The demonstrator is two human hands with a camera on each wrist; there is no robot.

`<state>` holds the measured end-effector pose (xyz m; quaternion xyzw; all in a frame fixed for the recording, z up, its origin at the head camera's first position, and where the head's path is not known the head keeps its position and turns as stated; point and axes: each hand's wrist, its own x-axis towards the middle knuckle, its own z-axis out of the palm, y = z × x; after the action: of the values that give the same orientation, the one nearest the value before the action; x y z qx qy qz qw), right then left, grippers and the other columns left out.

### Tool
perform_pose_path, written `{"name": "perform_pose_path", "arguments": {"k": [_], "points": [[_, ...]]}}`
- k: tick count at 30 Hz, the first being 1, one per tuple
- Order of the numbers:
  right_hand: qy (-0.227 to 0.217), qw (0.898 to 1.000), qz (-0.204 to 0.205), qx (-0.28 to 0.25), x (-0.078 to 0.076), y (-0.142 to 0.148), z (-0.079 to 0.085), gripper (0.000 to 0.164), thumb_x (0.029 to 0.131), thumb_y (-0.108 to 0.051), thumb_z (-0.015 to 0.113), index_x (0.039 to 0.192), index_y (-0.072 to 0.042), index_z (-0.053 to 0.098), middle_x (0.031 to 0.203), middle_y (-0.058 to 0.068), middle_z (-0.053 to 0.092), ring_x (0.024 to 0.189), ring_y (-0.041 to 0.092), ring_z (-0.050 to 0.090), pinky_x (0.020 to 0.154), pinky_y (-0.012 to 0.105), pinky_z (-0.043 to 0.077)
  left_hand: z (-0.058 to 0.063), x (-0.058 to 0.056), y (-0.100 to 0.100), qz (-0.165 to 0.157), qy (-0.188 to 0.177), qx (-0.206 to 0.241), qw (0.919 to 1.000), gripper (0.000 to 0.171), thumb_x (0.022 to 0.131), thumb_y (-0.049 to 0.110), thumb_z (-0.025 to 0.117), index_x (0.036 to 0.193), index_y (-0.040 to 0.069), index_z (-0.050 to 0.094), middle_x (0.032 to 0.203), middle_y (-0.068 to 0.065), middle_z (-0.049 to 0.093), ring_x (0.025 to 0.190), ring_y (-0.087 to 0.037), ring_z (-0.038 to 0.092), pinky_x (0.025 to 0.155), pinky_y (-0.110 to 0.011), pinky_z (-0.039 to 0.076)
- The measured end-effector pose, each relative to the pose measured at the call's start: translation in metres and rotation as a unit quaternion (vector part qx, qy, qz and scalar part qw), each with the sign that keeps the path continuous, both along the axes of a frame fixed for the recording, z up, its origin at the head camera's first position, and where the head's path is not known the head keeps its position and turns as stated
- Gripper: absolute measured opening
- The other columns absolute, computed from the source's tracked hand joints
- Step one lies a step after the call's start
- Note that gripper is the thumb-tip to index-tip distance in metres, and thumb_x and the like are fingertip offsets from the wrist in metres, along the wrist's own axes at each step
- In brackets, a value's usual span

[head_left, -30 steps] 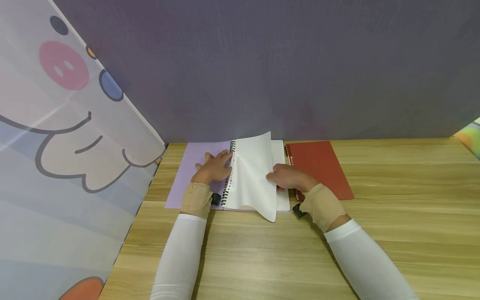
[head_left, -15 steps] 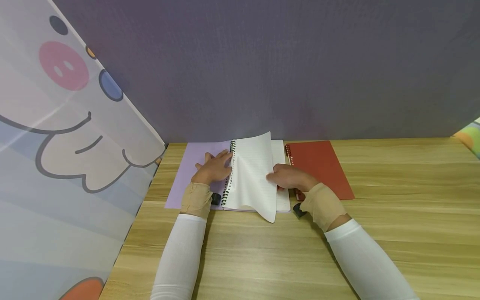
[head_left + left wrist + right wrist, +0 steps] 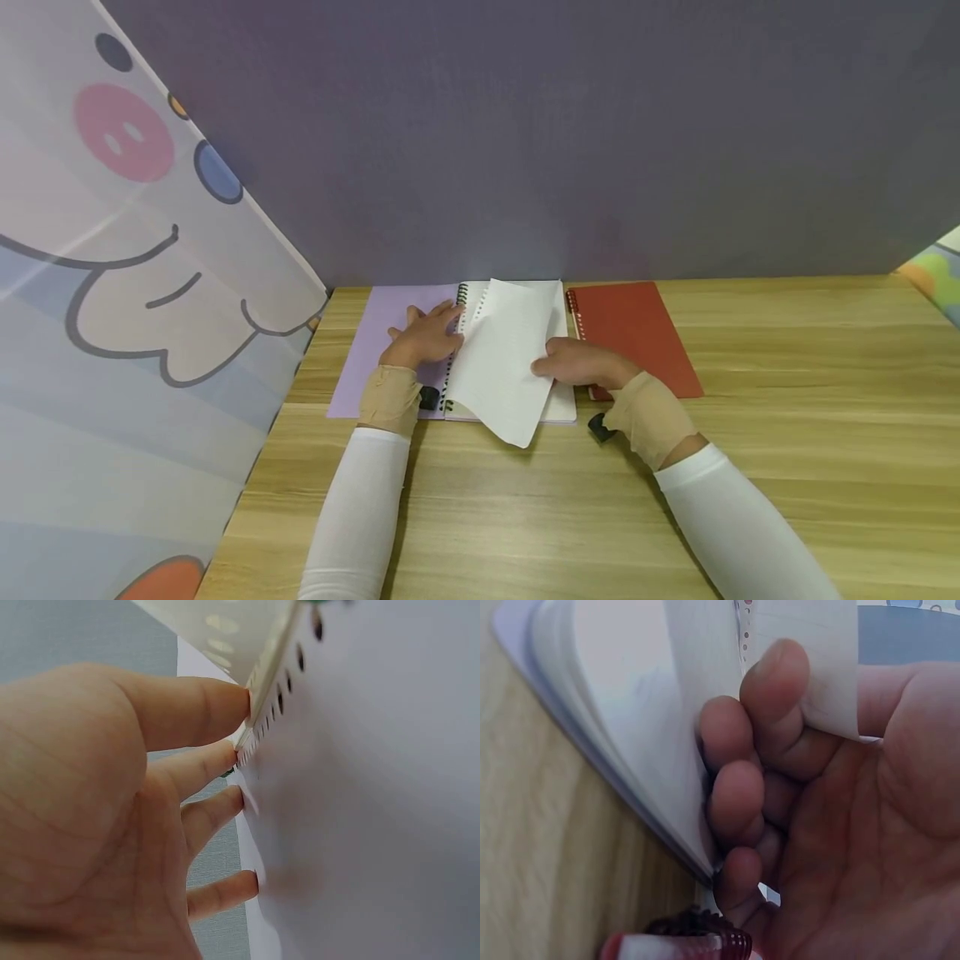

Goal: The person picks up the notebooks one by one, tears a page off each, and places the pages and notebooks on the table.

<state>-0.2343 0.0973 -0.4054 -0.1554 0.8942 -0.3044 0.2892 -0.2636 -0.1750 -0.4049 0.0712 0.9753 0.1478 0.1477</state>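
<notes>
A spiral notebook with a lilac cover lies spread out at the back of the table. One loose white sheet slants over its pages, the punched left edge pulled away from the green rings at the top. My right hand pinches this sheet by its right edge; in the right wrist view the paper passes behind the index finger. Fingers spread, my left hand rests along the binding, its fingertips touching the lilac cover beside the holes.
Just right of it lies a shut red spiral notebook, partly under my right hand. A grey panel rises behind the wooden table. To the left stands a wall with a cartoon pig print.
The sheet, earlier lined up along the rings, has come off them at the top and swung askew, its lower corner shifting left. Both hands stay almost in place.
</notes>
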Motion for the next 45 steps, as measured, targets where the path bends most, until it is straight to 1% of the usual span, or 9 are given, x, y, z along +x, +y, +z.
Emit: {"name": "perform_pose_path", "arguments": {"k": [16, 20, 24, 28, 32, 37, 40, 43, 45], "points": [[-0.035, 0.998, -0.023, -0.049, -0.008, 0.010, 0.000, 0.035, 0.085, -0.038, 0.048, 0.095, -0.004, 0.048, 0.091, 0.009, 0.053, 0.078, 0.022, 0.048, 0.066, 0.032, 0.040, 0.002, 0.000, -0.002, -0.010, 0.001, 0.016, 0.9998, 0.060, 0.090, 0.040, 0.041, 0.146, 0.035, 0.021, 0.152, 0.010, 0.010, 0.115, -0.026, 0.020, 0.083, -0.075, 0.002], [-0.023, 0.998, -0.033, -0.056, -0.008, 0.012, 0.004, 0.038, 0.085, -0.039, 0.053, 0.092, -0.003, 0.047, 0.086, 0.010, 0.050, 0.069, 0.020, 0.043, 0.059, 0.031, 0.037, 0.003, 0.001, -0.002, -0.013, 0.000, 0.018, 0.9998, 0.059, 0.091, 0.041, 0.041, 0.146, 0.035, 0.020, 0.152, 0.010, 0.010, 0.117, -0.027, 0.019, 0.084, -0.075, 0.002], [-0.004, 0.997, -0.043, -0.066, -0.009, 0.007, 0.006, 0.037, 0.083, -0.038, 0.058, 0.088, -0.002, 0.051, 0.077, 0.009, 0.053, 0.058, 0.018, 0.043, 0.053, 0.030, 0.037, 0.003, 0.001, -0.003, -0.016, -0.001, 0.021, 0.9996, 0.059, 0.092, 0.041, 0.042, 0.146, 0.034, 0.019, 0.152, 0.009, 0.009, 0.119, -0.028, 0.017, 0.084, -0.075, 0.001], [0.011, 0.997, -0.047, -0.057, -0.008, 0.004, 0.008, 0.043, 0.082, -0.037, 0.060, 0.096, 0.002, 0.050, 0.077, 0.009, 0.049, 0.057, 0.017, 0.040, 0.052, 0.030, 0.036, 0.003, 0.002, -0.003, -0.017, -0.003, 0.020, 0.9996, 0.059, 0.093, 0.041, 0.042, 0.147, 0.034, 0.019, 0.152, 0.009, 0.009, 0.119, -0.029, 0.017, 0.084, -0.075, 0.001], [0.017, 0.997, -0.044, -0.055, -0.007, 0.008, 0.013, 0.055, 0.081, -0.038, 0.062, 0.108, 0.005, 0.041, 0.081, 0.008, 0.040, 0.056, 0.015, 0.031, 0.050, 0.028, 0.031, 0.001, 0.001, -0.003, -0.018, -0.003, 0.016, 0.9997, 0.059, 0.093, 0.041, 0.041, 0.147, 0.035, 0.018, 0.152, 0.009, 0.008, 0.119, -0.029, 0.018, 0.083, -0.075, 0.002], [-0.024, 0.993, -0.023, -0.112, -0.006, 0.016, 0.020, 0.042, 0.080, -0.033, 0.067, 0.098, 0.002, 0.051, 0.065, 0.008, 0.049, 0.049, 0.017, 0.039, 0.050, 0.031, 0.037, -0.001, 0.000, -0.002, -0.022, -0.004, 0.012, 0.9997, 0.059, 0.093, 0.041, 0.040, 0.147, 0.035, 0.016, 0.153, 0.009, 0.007, 0.118, -0.029, 0.018, 0.084, -0.075, 0.003], [-0.064, 0.988, -0.002, -0.143, -0.005, 0.020, 0.021, 0.036, 0.079, -0.031, 0.068, 0.099, -0.003, 0.054, 0.073, 0.011, 0.059, 0.053, 0.022, 0.050, 0.055, 0.037, 0.044, 0.000, 0.000, -0.002, -0.024, -0.004, 0.014, 0.9996, 0.060, 0.093, 0.042, 0.041, 0.147, 0.036, 0.016, 0.153, 0.007, 0.006, 0.121, -0.032, 0.016, 0.084, -0.075, 0.003], [-0.092, 0.985, 0.026, -0.146, -0.002, 0.022, 0.021, 0.040, 0.077, -0.032, 0.070, 0.100, -0.004, 0.053, 0.073, 0.015, 0.060, 0.056, 0.028, 0.054, 0.058, 0.041, 0.046, 0.001, 0.000, -0.004, -0.028, -0.002, 0.017, 0.9995, 0.062, 0.092, 0.043, 0.044, 0.147, 0.037, 0.016, 0.153, 0.005, 0.006, 0.123, -0.035, 0.014, 0.083, -0.076, 0.004], [-0.105, 0.985, 0.050, -0.131, 0.000, 0.023, 0.021, 0.041, 0.076, -0.035, 0.071, 0.095, -0.003, 0.054, 0.070, 0.016, 0.060, 0.058, 0.030, 0.057, 0.060, 0.041, 0.047, 0.001, 0.000, -0.006, -0.032, -0.002, 0.018, 0.9993, 0.063, 0.090, 0.043, 0.046, 0.146, 0.039, 0.017, 0.153, 0.003, 0.006, 0.123, -0.035, 0.014, 0.082, -0.076, 0.005]]}}
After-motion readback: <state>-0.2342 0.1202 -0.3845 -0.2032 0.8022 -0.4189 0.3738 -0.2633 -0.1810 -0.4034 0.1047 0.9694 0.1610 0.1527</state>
